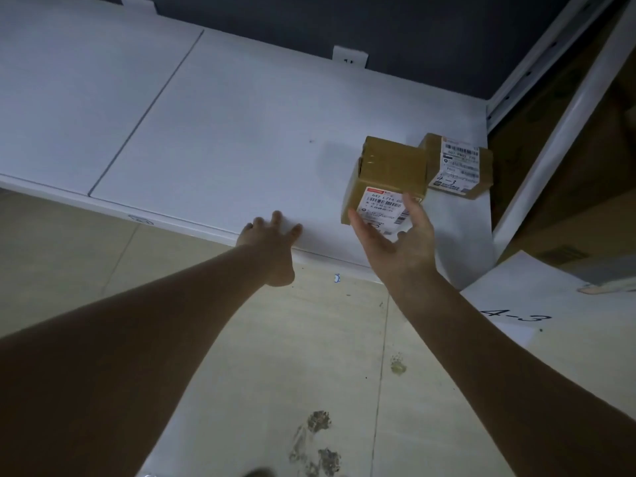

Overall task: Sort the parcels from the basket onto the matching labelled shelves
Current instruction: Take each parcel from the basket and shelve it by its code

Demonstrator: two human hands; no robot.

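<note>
A brown cardboard parcel [389,170] with a white shipping label sits tilted on the white shelf [223,132], near its right end. My right hand [392,235] reaches it palm up and holds its near end, thumb on the label and fingers along the left side. A second brown parcel [457,166], hand-marked "4-3" on its label, lies flat just behind and to the right, touching the first. My left hand [272,242] rests on the shelf's front edge with fingers spread, holding nothing.
A white sheet marked "4-3" [516,318] hangs at the lower right. The shelf's white upright post [557,132] stands to the right of the parcels. A small white tag [349,56] sticks up at the shelf's back edge. Stained beige floor tiles [309,373] lie below.
</note>
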